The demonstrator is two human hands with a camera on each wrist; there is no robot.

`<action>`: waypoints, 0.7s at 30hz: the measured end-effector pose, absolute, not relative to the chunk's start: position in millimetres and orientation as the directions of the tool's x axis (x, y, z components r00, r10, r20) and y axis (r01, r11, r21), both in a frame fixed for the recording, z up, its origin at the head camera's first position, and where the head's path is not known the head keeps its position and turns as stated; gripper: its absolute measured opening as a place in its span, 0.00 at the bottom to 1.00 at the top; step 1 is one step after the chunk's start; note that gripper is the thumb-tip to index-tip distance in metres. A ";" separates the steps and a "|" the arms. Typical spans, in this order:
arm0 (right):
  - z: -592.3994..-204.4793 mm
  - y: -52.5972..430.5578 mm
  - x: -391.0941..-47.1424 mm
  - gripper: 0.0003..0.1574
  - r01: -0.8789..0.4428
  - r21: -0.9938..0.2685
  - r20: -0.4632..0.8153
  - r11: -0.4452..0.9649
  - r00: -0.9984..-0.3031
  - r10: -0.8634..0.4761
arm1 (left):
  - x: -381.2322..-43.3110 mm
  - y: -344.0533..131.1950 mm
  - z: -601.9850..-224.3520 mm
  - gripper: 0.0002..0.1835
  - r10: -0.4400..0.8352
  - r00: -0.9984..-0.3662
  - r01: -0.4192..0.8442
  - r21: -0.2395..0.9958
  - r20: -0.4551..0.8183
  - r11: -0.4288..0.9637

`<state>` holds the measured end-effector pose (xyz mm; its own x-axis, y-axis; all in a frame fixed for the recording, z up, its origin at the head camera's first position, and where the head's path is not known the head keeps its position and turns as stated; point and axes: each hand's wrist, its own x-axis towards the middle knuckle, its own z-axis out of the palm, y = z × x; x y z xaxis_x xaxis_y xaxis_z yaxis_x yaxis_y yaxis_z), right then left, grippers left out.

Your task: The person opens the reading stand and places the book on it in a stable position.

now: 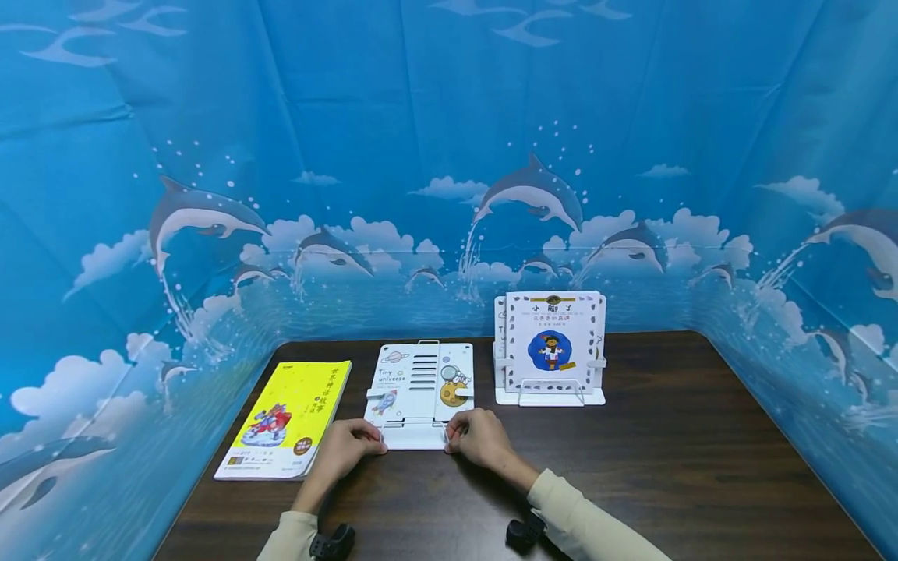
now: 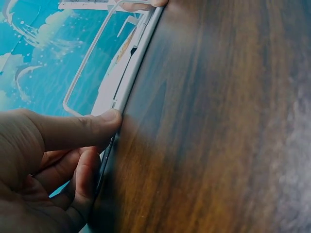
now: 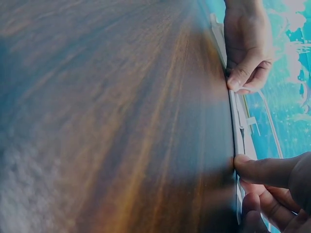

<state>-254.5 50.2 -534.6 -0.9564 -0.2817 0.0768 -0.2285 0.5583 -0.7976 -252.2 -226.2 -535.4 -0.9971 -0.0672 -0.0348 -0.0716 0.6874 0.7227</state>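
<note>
A white book stand [image 1: 414,438], printed "Tiny universe" with a rocket and an astronaut, lies folded down on the table. My left hand [image 1: 347,446] pinches its front edge at the left corner, thumb on top in the left wrist view. At the right corner, my right hand [image 1: 480,438] does the same with thumb and curled fingers. Between the hands a wire page holder [image 2: 80,73] stands up from the front edge; its ends are partly hidden by the fingertips.
On the left lies a yellow book [image 1: 312,401], close to my left forearm. At the back right, a second white stand [image 1: 503,396] holds a white picture book [image 1: 522,343] upright. Dolphin-printed blue cloth [image 1: 421,117] surrounds the dark wooden table [image 1: 673,452].
</note>
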 end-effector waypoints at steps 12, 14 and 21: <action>-529.6 55.7 -258.1 0.08 -0.286 -0.803 0.080 0.523 -0.921 -0.380 | -257.2 -239.5 -530.5 0.05 0.021 -0.993 -0.077 0.766 -0.118 0.638; -526.9 60.8 -262.9 0.06 -0.279 -0.816 0.073 0.507 -0.919 -0.388 | -258.8 -240.5 -527.6 0.06 0.027 -0.992 -0.082 0.780 -0.125 0.620; -518.5 79.6 -279.7 0.02 -0.181 -0.832 0.097 0.524 -0.978 -0.183 | -267.6 -236.0 -518.5 0.08 -0.073 -0.995 -0.094 0.803 -0.062 0.588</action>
